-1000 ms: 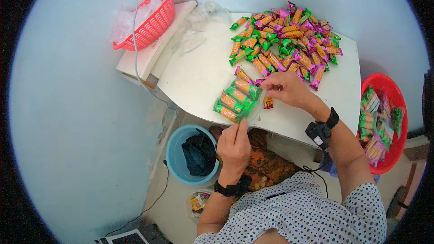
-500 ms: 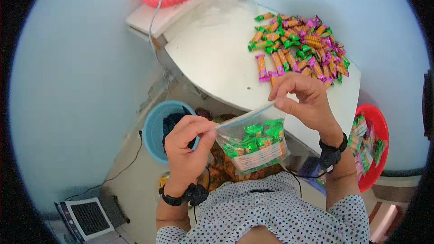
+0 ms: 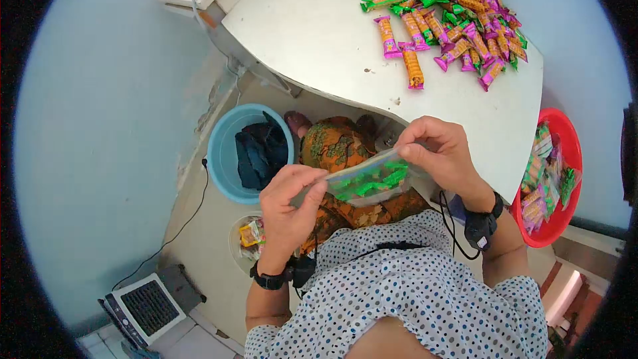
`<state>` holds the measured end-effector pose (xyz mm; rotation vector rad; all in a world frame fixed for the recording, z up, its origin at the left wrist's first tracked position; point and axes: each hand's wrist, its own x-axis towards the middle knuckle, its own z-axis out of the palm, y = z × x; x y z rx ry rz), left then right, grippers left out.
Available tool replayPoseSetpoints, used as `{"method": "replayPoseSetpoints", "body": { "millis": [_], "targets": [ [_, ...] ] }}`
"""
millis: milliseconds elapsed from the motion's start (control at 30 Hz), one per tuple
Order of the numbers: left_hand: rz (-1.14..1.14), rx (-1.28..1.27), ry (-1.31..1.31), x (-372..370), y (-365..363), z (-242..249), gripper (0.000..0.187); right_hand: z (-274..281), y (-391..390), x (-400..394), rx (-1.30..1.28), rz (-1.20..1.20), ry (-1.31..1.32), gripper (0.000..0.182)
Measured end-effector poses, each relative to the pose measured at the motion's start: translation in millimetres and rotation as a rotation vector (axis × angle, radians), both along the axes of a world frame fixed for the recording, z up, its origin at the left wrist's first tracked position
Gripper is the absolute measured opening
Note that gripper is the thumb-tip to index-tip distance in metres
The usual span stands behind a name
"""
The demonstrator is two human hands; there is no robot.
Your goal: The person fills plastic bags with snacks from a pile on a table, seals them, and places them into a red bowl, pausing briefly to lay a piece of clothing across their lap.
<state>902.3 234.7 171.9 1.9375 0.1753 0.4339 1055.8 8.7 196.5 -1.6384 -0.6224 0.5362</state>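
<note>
A clear zip bag [image 3: 372, 183] with several green-wrapped snacks inside is stretched between my two hands above my lap. My left hand [image 3: 289, 209] pinches the left end of its top edge between thumb and fingers. At the other end of that edge, my right hand [image 3: 438, 156] has the corner in a thumb-and-finger pinch. The bag's lower part tilts away from view. Beyond my hands, a pile of small snack packets [image 3: 445, 13] in green and purple wrappers lies on the white table [image 3: 312, 40].
To the right stands a red basin [image 3: 568, 186] holding filled bags. A blue basin [image 3: 219, 166] with dark cloth is on the floor at left, near a small bowl [image 3: 237, 242] of wrappers. An air cooler [image 3: 149, 306] and its cord sit lower left.
Both hands keep their pinch on the bag, which now tilts so its front shows less. The view has shifted down, so the table and pile appear higher.
</note>
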Motion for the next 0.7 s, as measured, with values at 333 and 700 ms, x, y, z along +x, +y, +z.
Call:
{"method": "replayPoseSetpoints", "body": {
  "millis": [333,700],
  "targets": [
    [-0.143,0.415,-0.125,34,-23,18,0.047,-12,5,0,0.009,-0.01,0.132,0.01],
    [-0.108,0.359,-0.101,44,-36,10,0.012,-10,2,0,0.08,-0.008,0.057,0.011]
  ]
}}
